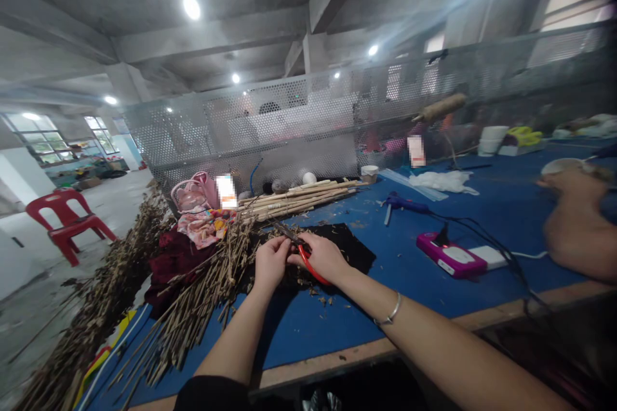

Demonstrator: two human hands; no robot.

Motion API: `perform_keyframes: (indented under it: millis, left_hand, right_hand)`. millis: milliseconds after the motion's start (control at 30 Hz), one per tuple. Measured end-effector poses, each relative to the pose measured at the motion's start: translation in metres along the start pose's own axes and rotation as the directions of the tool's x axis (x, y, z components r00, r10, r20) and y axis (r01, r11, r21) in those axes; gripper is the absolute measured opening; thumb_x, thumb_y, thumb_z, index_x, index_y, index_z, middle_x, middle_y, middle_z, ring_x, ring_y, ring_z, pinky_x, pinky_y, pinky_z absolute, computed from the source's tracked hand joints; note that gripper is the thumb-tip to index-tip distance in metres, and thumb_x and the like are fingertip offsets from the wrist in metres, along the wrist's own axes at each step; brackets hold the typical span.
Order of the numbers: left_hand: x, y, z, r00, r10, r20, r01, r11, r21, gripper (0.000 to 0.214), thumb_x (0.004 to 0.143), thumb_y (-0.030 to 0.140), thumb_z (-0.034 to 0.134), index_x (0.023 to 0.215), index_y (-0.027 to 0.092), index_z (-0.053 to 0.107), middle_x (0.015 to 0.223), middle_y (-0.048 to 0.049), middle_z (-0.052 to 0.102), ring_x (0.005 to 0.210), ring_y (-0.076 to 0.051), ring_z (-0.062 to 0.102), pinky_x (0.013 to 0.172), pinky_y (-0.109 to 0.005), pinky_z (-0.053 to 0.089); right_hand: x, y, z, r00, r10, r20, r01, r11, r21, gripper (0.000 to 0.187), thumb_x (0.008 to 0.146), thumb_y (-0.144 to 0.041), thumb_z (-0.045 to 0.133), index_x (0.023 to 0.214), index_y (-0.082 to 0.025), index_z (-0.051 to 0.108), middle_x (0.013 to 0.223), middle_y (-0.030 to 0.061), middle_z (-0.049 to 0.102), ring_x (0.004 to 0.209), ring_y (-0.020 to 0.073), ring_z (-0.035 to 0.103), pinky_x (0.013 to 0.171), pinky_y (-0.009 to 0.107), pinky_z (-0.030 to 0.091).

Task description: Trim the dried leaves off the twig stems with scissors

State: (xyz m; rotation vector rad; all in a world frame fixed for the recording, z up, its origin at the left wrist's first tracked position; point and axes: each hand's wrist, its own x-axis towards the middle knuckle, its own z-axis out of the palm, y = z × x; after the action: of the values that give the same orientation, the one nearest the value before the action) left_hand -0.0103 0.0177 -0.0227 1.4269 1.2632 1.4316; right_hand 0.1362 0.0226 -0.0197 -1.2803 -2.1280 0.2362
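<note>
My right hand (324, 255) is wrapped round a pair of red-handled scissors (307, 264), whose dark blades point away and to the left. Close against it, my left hand (271, 261) is closed in a pinch near the blades; whatever it grips is hidden by the fingers. Both hands are over a dark cloth (354, 245) strewn with dry plant bits. To the left, a heap of dried plant stems (193, 308) lies across the blue table top (299, 327), its ends toward me.
Behind lie long pale sticks (303, 199) before a perforated metal screen (284, 135). A blue glue gun (405, 203) and a magenta power strip (450, 257) with cables are on the right, beside another person's arm (581, 225). A red chair (67, 221) stands left.
</note>
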Motion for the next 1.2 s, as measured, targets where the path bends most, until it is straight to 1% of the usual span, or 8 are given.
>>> perform_keyframes:
  millis: [167, 333, 433, 567, 767, 867, 1067, 1200]
  left_hand:
    - [0.0005, -0.0022, -0.0008, 1.000, -0.010, -0.007, 0.010, 1.000, 0.026, 0.024, 0.072, 0.032, 0.056, 0.079, 0.013, 0.067, 0.066, -0.0043, 0.067, 0.052, -0.013, 0.058, 0.053, -0.023, 0.044]
    - [-0.0004, 0.0009, -0.0016, 0.999, 0.046, 0.023, -0.048, 0.997, 0.065, 0.022, 0.072, 0.030, 0.056, 0.075, 0.013, 0.068, 0.068, -0.0046, 0.068, 0.062, -0.015, 0.059, 0.059, -0.022, 0.044]
    - [-0.0015, 0.0018, -0.0012, 0.999, 0.022, 0.028, -0.023, 0.999, 0.044, 0.024, 0.072, 0.032, 0.056, 0.078, 0.012, 0.067, 0.070, -0.0053, 0.068, 0.062, -0.015, 0.059, 0.057, -0.022, 0.045]
    - [-0.0027, 0.0001, -0.0004, 0.999, -0.031, 0.032, 0.029, 0.998, 0.056, 0.031, 0.073, 0.040, 0.056, 0.082, 0.012, 0.066, 0.067, -0.0046, 0.066, 0.052, -0.013, 0.055, 0.048, -0.022, 0.041]
    - [-0.0031, 0.0018, -0.0012, 0.997, 0.073, 0.027, -0.076, 0.988, 0.135, 0.025, 0.074, 0.035, 0.055, 0.070, 0.013, 0.066, 0.065, -0.0044, 0.066, 0.061, -0.015, 0.058, 0.059, -0.023, 0.043]
    - [-0.0031, 0.0029, -0.0014, 0.998, 0.063, 0.026, -0.066, 0.991, 0.120, 0.024, 0.074, 0.035, 0.055, 0.071, 0.013, 0.067, 0.065, -0.0040, 0.066, 0.060, -0.014, 0.057, 0.058, -0.022, 0.043]
    - [-0.0033, 0.0031, -0.0008, 0.999, 0.042, 0.005, -0.042, 0.995, 0.088, 0.025, 0.072, 0.036, 0.056, 0.073, 0.013, 0.067, 0.066, -0.0044, 0.066, 0.058, -0.014, 0.057, 0.055, -0.023, 0.042]
    - [-0.0034, 0.0030, -0.0009, 0.999, 0.025, -0.028, -0.023, 0.997, 0.070, 0.024, 0.073, 0.035, 0.055, 0.072, 0.013, 0.065, 0.063, -0.0034, 0.064, 0.058, -0.014, 0.057, 0.056, -0.023, 0.043]
  right_hand:
    - [-0.0012, -0.0019, -0.0016, 1.000, -0.018, 0.006, 0.019, 0.999, -0.046, 0.052, 0.069, -0.057, 0.060, 0.108, -0.023, 0.054, 0.101, 0.0065, 0.060, 0.092, 0.0204, 0.057, 0.074, 0.028, 0.041]
    - [-0.0009, -0.0026, -0.0016, 1.000, -0.010, 0.017, 0.010, 1.000, -0.015, 0.047, 0.072, -0.055, 0.057, 0.107, -0.023, 0.054, 0.097, 0.0059, 0.060, 0.090, 0.0192, 0.057, 0.074, 0.028, 0.040]
    - [-0.0001, -0.0021, -0.0027, 1.000, 0.007, 0.006, -0.007, 1.000, -0.002, 0.045, 0.073, -0.053, 0.058, 0.107, -0.023, 0.055, 0.098, 0.0057, 0.060, 0.092, 0.0194, 0.057, 0.076, 0.027, 0.040]
    - [0.0004, -0.0004, -0.0043, 0.999, 0.017, -0.033, -0.017, 1.000, -0.012, 0.048, 0.073, -0.054, 0.057, 0.110, -0.023, 0.052, 0.100, 0.0055, 0.060, 0.091, 0.0194, 0.057, 0.074, 0.027, 0.041]
    - [-0.0001, 0.0014, -0.0004, 0.998, -0.037, -0.046, 0.036, 0.999, -0.028, 0.056, 0.068, -0.057, 0.060, 0.109, -0.020, 0.052, 0.102, 0.0081, 0.059, 0.095, 0.0210, 0.056, 0.077, 0.029, 0.042]
    - [0.0004, 0.0015, 0.0017, 0.998, -0.032, -0.047, 0.032, 0.999, 0.009, 0.051, 0.070, -0.055, 0.059, 0.107, -0.020, 0.053, 0.102, 0.0080, 0.059, 0.097, 0.0212, 0.056, 0.078, 0.029, 0.042]
    - [0.0013, -0.0002, 0.0011, 1.000, 0.015, 0.005, -0.015, 0.999, 0.045, 0.044, 0.072, -0.051, 0.060, 0.105, -0.023, 0.056, 0.098, 0.0066, 0.062, 0.092, 0.0210, 0.058, 0.076, 0.028, 0.041]
    - [-0.0004, -0.0019, -0.0006, 1.000, 0.004, 0.005, -0.004, 1.000, 0.001, 0.050, 0.070, -0.055, 0.059, 0.107, -0.022, 0.054, 0.099, 0.0070, 0.061, 0.091, 0.0211, 0.058, 0.075, 0.029, 0.041]
